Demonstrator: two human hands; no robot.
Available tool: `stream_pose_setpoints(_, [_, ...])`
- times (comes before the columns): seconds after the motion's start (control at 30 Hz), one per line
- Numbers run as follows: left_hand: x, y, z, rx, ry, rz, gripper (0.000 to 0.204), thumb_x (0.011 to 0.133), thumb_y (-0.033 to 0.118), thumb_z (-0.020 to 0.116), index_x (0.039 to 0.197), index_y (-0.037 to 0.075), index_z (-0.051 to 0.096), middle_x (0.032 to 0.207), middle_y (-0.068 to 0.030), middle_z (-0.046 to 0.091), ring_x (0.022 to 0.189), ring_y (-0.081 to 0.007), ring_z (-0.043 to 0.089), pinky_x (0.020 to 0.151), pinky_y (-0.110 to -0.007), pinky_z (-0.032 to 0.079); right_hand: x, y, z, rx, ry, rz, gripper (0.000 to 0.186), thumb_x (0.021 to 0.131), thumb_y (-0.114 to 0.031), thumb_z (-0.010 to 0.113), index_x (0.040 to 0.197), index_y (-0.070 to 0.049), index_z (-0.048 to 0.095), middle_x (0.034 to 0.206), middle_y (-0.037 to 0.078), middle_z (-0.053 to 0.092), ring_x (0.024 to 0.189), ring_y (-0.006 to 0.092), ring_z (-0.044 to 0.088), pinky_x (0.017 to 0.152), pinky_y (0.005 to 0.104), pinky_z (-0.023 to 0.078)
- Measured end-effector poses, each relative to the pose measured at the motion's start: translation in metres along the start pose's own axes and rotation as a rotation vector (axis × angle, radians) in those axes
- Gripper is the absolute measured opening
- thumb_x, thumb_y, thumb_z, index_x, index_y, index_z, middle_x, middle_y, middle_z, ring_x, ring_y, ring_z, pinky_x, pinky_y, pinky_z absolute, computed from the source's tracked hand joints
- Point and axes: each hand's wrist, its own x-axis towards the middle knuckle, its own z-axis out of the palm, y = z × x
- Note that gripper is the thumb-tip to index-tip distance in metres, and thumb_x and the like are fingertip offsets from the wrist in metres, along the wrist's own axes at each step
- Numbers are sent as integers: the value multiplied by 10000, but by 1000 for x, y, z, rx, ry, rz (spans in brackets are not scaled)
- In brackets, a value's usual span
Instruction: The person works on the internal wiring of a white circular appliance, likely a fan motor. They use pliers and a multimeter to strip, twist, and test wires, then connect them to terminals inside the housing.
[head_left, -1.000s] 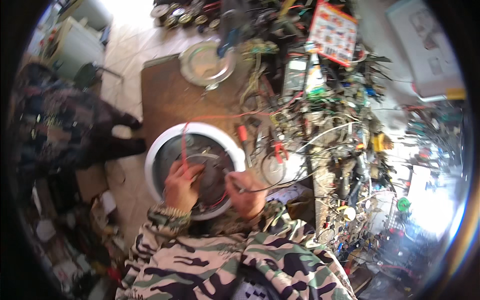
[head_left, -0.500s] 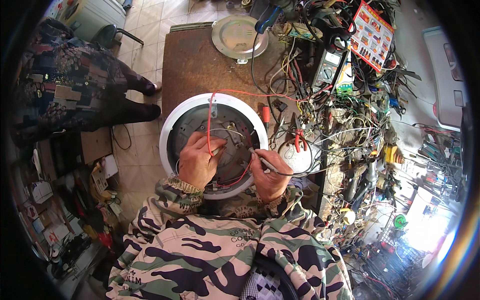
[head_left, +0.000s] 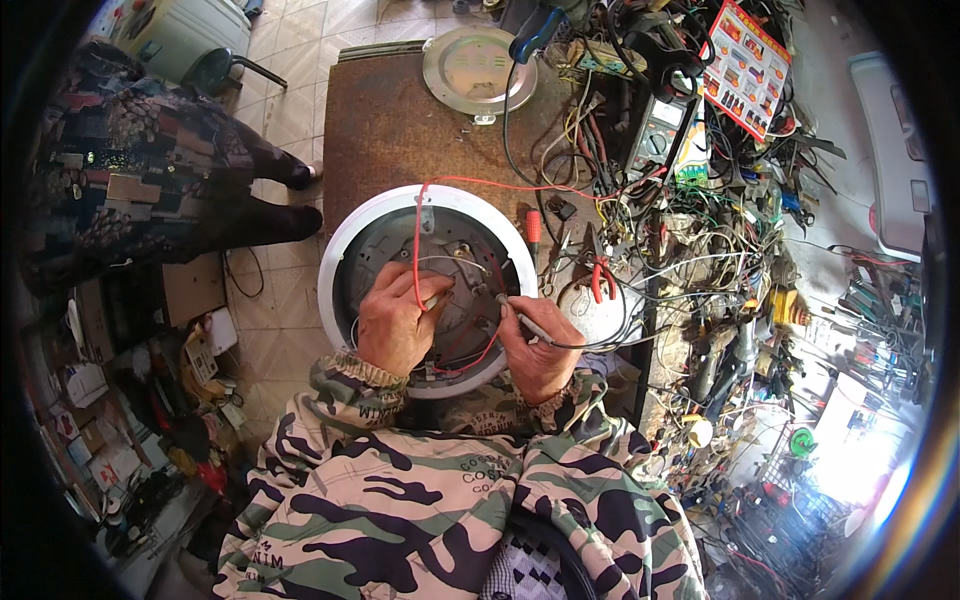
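A round appliance body with a white rim (head_left: pixel 334 240) lies open in front of me, its dark metal inside showing fittings, a white wire (head_left: pixel 440 259) and a red wire (head_left: pixel 482 357). My left hand (head_left: pixel 392 320) pinches a test probe (head_left: pixel 433 301) over the middle of it; a red lead (head_left: pixel 500 183) arches over the rim to that hand. My right hand (head_left: pixel 545 350) grips a second, greyish test probe (head_left: pixel 532 325) with a black lead, pointing at the fittings on the inner right. Whether either tip touches metal I cannot tell. A multimeter (head_left: pixel 660 128) stands at the upper right.
A brown wooden tabletop (head_left: pixel 375 130) bears a round metal plate (head_left: pixel 470 85). Right of the appliance lie a red-handled screwdriver (head_left: pixel 532 229) and red-handled pliers (head_left: pixel 602 282). Tangled wires and tools (head_left: pixel 700 240) heap along the right. A person in dark patterned clothing (head_left: pixel 160 180) is at the left.
Both hands hold nearly the same place, each with its probe. The view has shifted very slightly; nothing else has visibly moved.
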Motion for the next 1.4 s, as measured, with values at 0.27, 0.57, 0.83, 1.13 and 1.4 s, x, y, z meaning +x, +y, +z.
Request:
stream_pose_setpoints(0.27, [0, 1, 0, 0, 2, 6, 289, 764, -7, 816, 1033, 68, 740, 1020, -98, 756, 1026, -352, 685, 882, -427, 558, 1, -4, 0, -16, 12, -19, 164, 848, 6, 773, 1006, -14, 734, 878, 158, 719, 761, 276, 728, 694, 343, 572])
stream_pose_setpoints(0.57, [2, 0, 1, 1, 31, 29, 254, 760, 6, 793, 1002, 68, 745, 983, -90, 745, 955, -322, 671, 818, -418, 559, -5, 6, 4, 65, 38, 50, 160, 853, 28, 757, 1011, 13, 732, 876, 131, 729, 764, 244, 721, 671, 324, 561])
stream_pose_setpoints(0.83, [-1, -5, 5, -163, 94, -7, 223, 799, 20, 793, 1007, 62, 725, 974, -114, 736, 907, -346, 675, 793, -427, 557, -35, 29, -45, 726, 163, 421, 216, 1016, -172, 649, 1004, 37, 594, 803, 127, 647, 543, 172, 575, 489, 287, 468])
stream_pose_setpoints(1.13, [-6, -4, -1, -514, 237, -175, 192, 1013, 154, 699, 1091, -20, 673, 1014, -117, 733, 822, -159, 709, 695, -310, 584, -58, 28, -54, 615, 170, 445, 272, 1017, -214, 656, 998, 55, 620, 835, 108, 648, 579, 169, 598, 527, 289, 467])
stream_pose_setpoints(1.4, [-16, -12, 0, -769, 251, -239, 207, 1049, 144, 640, 1145, -38, 619, 1041, -119, 702, 847, -154, 697, 730, -289, 577, -47, -5, -46, 343, 86, 302, 185, 1006, -106, 696, 1112, 45, 710, 863, 100, 685, 680, 136, 623, 609, 272, 491])
